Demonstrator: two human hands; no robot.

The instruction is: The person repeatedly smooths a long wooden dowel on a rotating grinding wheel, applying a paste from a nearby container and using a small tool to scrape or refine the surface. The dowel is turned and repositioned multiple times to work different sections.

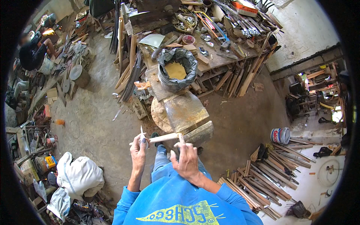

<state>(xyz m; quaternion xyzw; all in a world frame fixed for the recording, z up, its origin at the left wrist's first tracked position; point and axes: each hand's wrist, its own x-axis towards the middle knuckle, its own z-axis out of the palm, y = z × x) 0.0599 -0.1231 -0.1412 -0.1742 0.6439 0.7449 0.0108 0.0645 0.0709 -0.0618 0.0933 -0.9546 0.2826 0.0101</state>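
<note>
My left hand (138,152) is closed round a pale wooden stick (165,138), which lies nearly level in front of my blue shirt. A thin pointed sliver (141,130) stands up between the same fingers; I cannot tell whether it is wood or metal. My right hand (186,159) has its index finger stretched to the stick's right end, where a little yellowish stuff shows. Its thumb is apart from the stick. Just beyond is a worn slab (185,110) dusted with yellow. Behind that, a bucket lined with black plastic (163,77) holds yellow powder (175,70).
A cluttered workbench (221,62) carries tools and a red tape roll (188,39). Wooden strips (262,176) lie at the right near a white paint bucket (280,135). A white sack (80,174) stands at the left. Another person (33,52) sits far left near sparks.
</note>
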